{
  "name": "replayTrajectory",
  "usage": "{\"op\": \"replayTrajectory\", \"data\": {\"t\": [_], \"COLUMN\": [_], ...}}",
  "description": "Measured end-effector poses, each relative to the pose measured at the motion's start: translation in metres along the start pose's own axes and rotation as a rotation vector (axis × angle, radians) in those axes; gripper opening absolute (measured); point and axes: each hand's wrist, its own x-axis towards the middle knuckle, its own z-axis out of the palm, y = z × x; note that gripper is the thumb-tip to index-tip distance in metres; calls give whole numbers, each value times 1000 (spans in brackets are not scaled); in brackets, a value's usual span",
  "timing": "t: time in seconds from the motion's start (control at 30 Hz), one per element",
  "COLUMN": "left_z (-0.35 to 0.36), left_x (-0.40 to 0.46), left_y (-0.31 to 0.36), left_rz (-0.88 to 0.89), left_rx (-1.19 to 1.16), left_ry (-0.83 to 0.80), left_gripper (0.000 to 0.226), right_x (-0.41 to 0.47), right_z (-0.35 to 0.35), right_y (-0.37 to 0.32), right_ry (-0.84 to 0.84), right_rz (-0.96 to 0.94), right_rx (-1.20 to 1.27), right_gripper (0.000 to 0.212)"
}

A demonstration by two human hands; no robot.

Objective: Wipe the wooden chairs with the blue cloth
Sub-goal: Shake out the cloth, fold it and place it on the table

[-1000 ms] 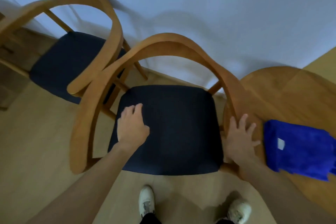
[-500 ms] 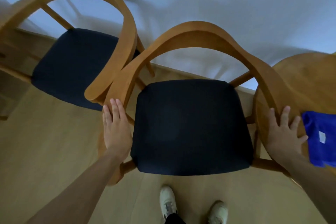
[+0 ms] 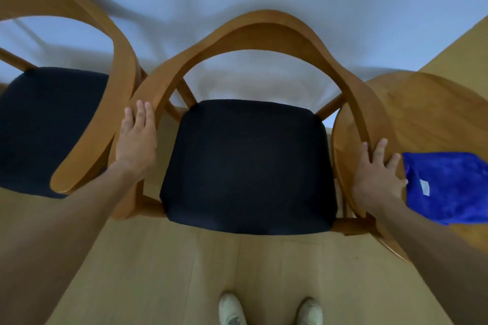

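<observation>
A wooden chair (image 3: 264,31) with a curved back rail and a dark seat cushion stands right in front of me. My left hand (image 3: 136,141) lies flat on its left armrest, fingers straight. On the right armrest rests my right hand (image 3: 376,179), fingers spread. A second wooden chair (image 3: 116,92) of the same kind stands to the left, its arm touching the first. The blue cloth (image 3: 446,187), folded with a white label, lies on the round wooden table just right of my right hand.
The round wooden table (image 3: 427,119) presses against the chair's right side. A white wall runs behind both chairs. Light wooden floor lies below, with my two white shoes (image 3: 269,310) at the bottom edge.
My left hand left the seat cushion and settled on the left armrest. My right hand stayed on the right armrest. The view swung so the chair is centred.
</observation>
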Motion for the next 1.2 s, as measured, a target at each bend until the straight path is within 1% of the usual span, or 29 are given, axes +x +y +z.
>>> {"op": "replayTrajectory", "data": {"t": [0.13,0.37,0.47,0.5,0.53,0.57,0.6,0.63,0.67,0.73,0.77,0.83,0.87,0.93,1.0,1.07,1.2], "left_z": [-1,-11,-23,-28,-32,-36,-40,-46,-51,-59,-63,-76,-86,-104,-118,-129,-144], "left_x": [24,54,46,41,35,26,16,3,-10,-38,-52,-85,-104,-138,-154,-153,-121], "left_y": [-4,-10,-24,-30,-37,-45,-55,-64,-73,-94,-107,-131,-140,-157,-174,-200,-245], "left_rz": [34,96,166,198,223,226,204,177,163,165,145,57,7,-105,-183,-212,-199], "left_rx": [-41,-13,-131,-171,-192,-210,-226,-253,-285,-321,-343,-376,-401,-436,-431,-411,-392], "left_ry": [-8,-25,-96,-123,-117,-87,-45,-6,8,-19,-49,-96,-102,-105,-131,-124,-77], "left_gripper": [88,92,93,89,83,76,69,63,54,24,15,18,23,46,59,62,62], "right_x": [8,17,12,7,0,-10,-22,-37,-55,-98,-122,-169,-191,-228,-251,-263,-265], "right_z": [-4,-9,-14,-15,-14,-12,-8,-4,-2,-2,-3,-10,-16,-29,-40,-51,-66], "right_y": [-12,-25,-18,-17,-20,-31,-48,-71,-99,-159,-187,-237,-259,-296,-325,-353,-410], "right_ry": [0,-1,-47,-51,-25,34,108,167,191,143,99,9,-32,-79,-100,-133,-91], "right_rz": [22,27,13,-4,-41,-102,-186,-279,-371,-548,-622,-731,-768,-836,-874,-896,-917], "right_rx": [16,40,114,120,90,33,-16,-19,21,167,242,339,369,389,393,364,374], "right_gripper": [102,101,112,113,112,108,102,95,90,81,78,75,75,77,78,80,81]}}
